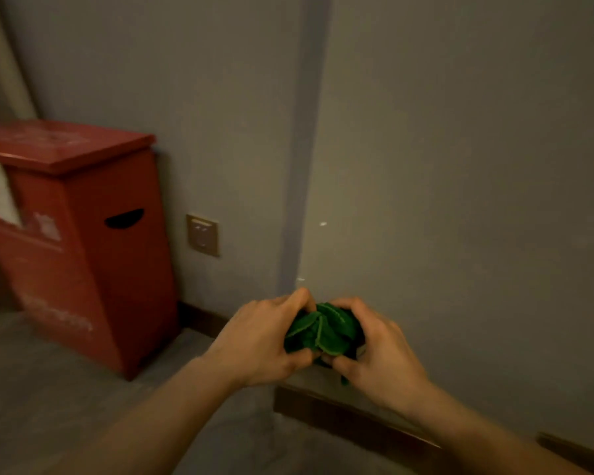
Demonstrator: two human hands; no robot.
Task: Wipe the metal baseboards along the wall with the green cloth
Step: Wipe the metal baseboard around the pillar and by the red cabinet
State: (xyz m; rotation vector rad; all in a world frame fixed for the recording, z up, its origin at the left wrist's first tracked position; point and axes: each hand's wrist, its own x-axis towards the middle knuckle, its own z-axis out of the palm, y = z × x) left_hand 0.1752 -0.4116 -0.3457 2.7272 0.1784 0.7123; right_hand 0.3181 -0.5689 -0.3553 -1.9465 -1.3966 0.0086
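A bunched green cloth (323, 332) is held in front of me between both hands, folded into layers with lighter edges showing. My left hand (261, 341) grips its left side, thumb under and fingers over the top. My right hand (378, 354) grips its right side the same way. A dark brownish baseboard (350, 421) runs along the foot of the wall below my hands, at an outer corner; another stretch of baseboard (203, 320) continues left behind the corner. The cloth is above the baseboard, apart from it.
A red box-shaped bin (83, 241) with a slot handle stands on the grey floor (48, 406) at the left, against the wall. A wall socket plate (202, 234) sits low on the grey wall beside it. The wall corner edge (299, 166) runs vertically above my hands.
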